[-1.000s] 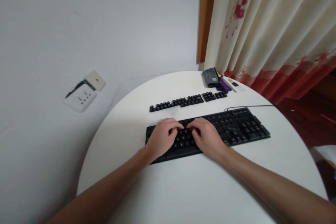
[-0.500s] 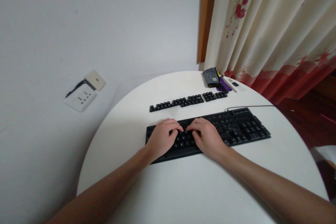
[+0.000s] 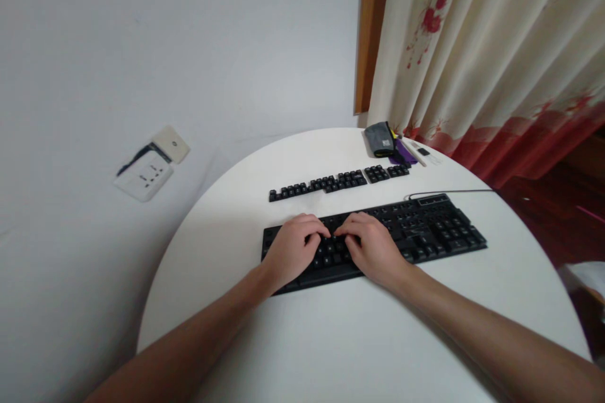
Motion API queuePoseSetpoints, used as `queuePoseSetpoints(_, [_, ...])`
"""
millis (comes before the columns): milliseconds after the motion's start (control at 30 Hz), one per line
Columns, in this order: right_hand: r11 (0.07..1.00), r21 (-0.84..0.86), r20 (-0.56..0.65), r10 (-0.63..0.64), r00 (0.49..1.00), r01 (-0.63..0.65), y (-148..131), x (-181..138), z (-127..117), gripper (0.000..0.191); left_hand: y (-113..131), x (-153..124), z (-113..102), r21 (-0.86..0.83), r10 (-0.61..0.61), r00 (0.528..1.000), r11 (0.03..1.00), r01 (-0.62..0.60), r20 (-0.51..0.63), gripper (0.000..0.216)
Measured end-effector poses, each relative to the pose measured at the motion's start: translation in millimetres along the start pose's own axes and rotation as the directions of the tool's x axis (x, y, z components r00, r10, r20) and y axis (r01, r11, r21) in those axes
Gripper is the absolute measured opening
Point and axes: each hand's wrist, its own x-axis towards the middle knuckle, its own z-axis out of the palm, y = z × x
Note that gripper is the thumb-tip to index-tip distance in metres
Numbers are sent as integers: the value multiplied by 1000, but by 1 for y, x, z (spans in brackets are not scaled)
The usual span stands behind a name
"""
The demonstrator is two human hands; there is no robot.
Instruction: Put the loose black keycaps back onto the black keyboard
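A black keyboard lies across the round white table. Both my hands rest on its left half. My left hand is curled, knuckles up, with its fingertips down among the keys. My right hand is curled the same way right beside it, and the fingertips of the two hands nearly meet over one spot. Whatever lies under the fingertips is hidden. Behind the keyboard, a row of loose black keycaps is laid out in a line.
A grey pouch, a purple item and a small white stick lie at the table's far edge by a flowered curtain. The keyboard's cable runs off right. A wall socket sits at left.
Hardly anything differs; my fingertips have shifted slightly on the keys while both hands stay in the same place on the keyboard.
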Motion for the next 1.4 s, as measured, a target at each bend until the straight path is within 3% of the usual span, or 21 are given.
queuePoseSetpoints(1400, [1000,-2,-3,11,1000,-11,-2,1,-1,34,3,1,0,2,-6,1000,1000,6,-5,32])
